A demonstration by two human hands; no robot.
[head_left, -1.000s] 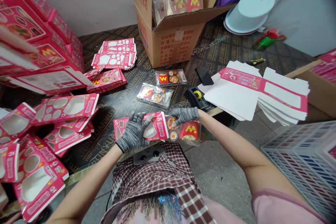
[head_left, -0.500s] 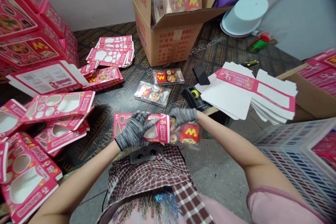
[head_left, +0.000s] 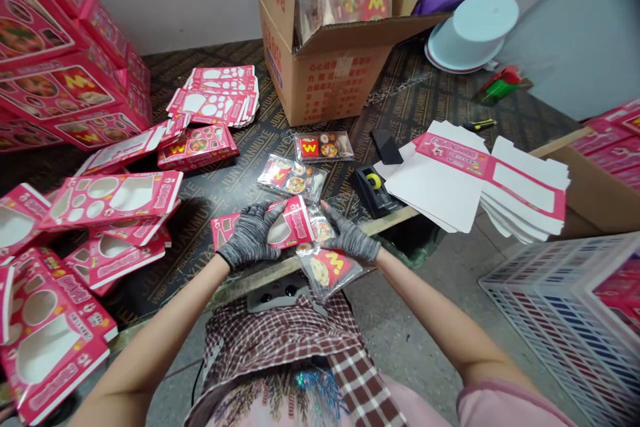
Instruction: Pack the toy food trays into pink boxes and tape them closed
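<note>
Both my hands wear grey knit gloves at the table's near edge. My left hand (head_left: 249,237) grips a pink window box (head_left: 295,225) from above, fingers wrapped over it. My right hand (head_left: 350,237) holds a clear plastic toy-food pack (head_left: 329,268) with a red "M" carton in it; the pack tilts down and its top end sits at the box's open right end. Two more clear toy packs (head_left: 293,177) (head_left: 323,145) lie on the table just beyond.
An open cardboard carton (head_left: 320,73) of toy packs stands at the back. Pink flat boxes (head_left: 107,197) pile at the left, folded box blanks (head_left: 480,177) at the right. A black tape dispenser (head_left: 373,185) sits by them. A white crate (head_left: 575,307) stands on the floor right.
My right hand has turned palm-up and the toy pack has swung downward, its end now at the box's opening. My left hand kept its hold on the box.
</note>
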